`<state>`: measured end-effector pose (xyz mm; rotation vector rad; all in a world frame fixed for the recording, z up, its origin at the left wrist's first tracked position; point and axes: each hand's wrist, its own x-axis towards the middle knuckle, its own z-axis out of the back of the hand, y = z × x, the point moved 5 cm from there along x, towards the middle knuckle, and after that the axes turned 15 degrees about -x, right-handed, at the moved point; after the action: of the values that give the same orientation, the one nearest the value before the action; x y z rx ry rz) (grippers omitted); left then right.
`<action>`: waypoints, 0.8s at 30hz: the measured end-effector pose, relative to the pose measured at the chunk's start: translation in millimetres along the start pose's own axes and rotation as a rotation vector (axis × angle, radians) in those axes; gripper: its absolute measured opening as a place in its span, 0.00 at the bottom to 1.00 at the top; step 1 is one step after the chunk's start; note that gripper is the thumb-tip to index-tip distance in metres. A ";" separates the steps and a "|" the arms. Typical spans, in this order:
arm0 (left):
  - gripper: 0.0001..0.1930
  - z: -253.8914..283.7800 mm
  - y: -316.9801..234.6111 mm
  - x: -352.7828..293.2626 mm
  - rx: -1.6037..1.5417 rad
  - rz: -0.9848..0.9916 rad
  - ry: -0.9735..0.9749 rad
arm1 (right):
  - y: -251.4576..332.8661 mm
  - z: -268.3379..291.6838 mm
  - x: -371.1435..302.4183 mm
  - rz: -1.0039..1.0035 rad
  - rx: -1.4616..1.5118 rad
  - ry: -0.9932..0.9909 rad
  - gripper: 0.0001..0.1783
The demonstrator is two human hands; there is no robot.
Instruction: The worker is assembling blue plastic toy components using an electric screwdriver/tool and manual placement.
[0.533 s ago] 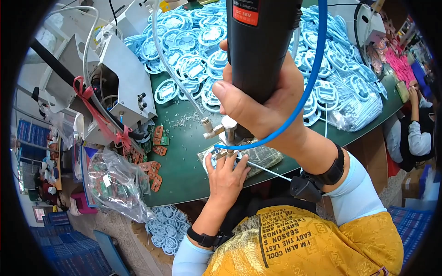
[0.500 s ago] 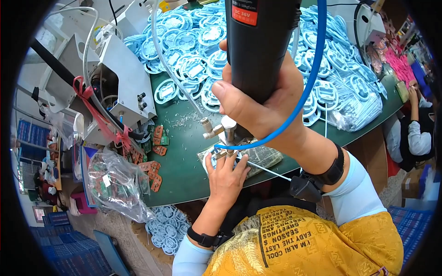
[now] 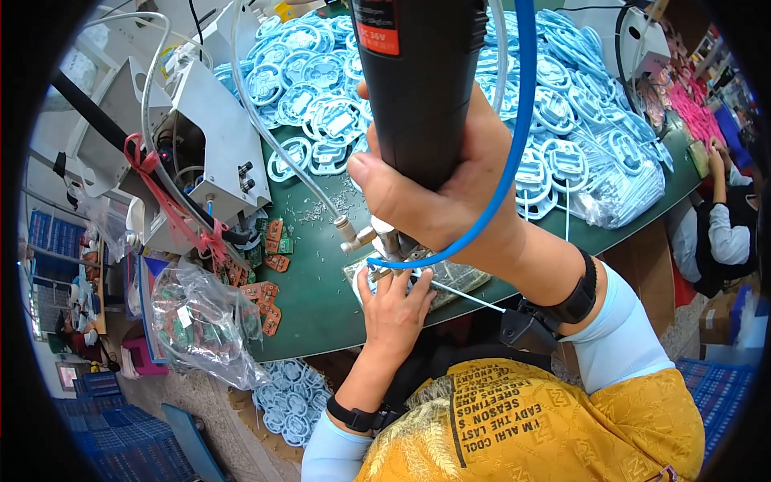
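Note:
My right hand point(image 3: 442, 197) is wrapped round the body of a black powered screwdriver point(image 3: 422, 96), which points down. Metal fittings point(image 3: 357, 237) at its lower end join a clear hose and a blue hose point(image 3: 520, 136). Below the tip, my left hand point(image 3: 395, 313) lies with fingers spread on a light-blue plastic part point(image 3: 359, 283), pressing it against a worn pad point(image 3: 466, 279). From the part a thin white stick point(image 3: 470, 296) runs out to the right. My fingers and the fittings hide most of the part and the tip.
Light-blue plastic parts point(image 3: 321, 120) are heaped across the back of the green table point(image 3: 313, 313). Left stand a grey machine point(image 3: 213, 136), orange circuit boards point(image 3: 269, 301) and a clear bag point(image 3: 201, 309). Loose screws point(image 3: 321, 213) lie near the hose. At far right, another person point(image 3: 723, 217) sits.
The screwdriver and my right hand have shifted left and slightly down, carrying the hoses and fittings along. My left hand stays in place on the part.

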<state>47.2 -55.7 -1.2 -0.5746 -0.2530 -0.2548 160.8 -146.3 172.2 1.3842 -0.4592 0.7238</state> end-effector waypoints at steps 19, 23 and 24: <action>0.18 1.0 -0.7 2.0 -0.005 0.007 0.022 | -0.1 -4.0 2.6 0.071 -0.017 0.027 0.23; 0.18 -0.3 -0.2 2.0 -0.011 0.033 0.042 | 1.7 -3.7 0.7 0.064 0.007 -0.010 0.23; 0.18 -0.9 -0.4 2.0 -0.015 0.041 0.051 | 2.1 -3.2 0.1 0.066 0.005 -0.013 0.23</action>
<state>49.1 -56.9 -1.1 -0.5870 -0.1897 -0.2313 159.0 -143.1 173.3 1.3845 -0.5152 0.7700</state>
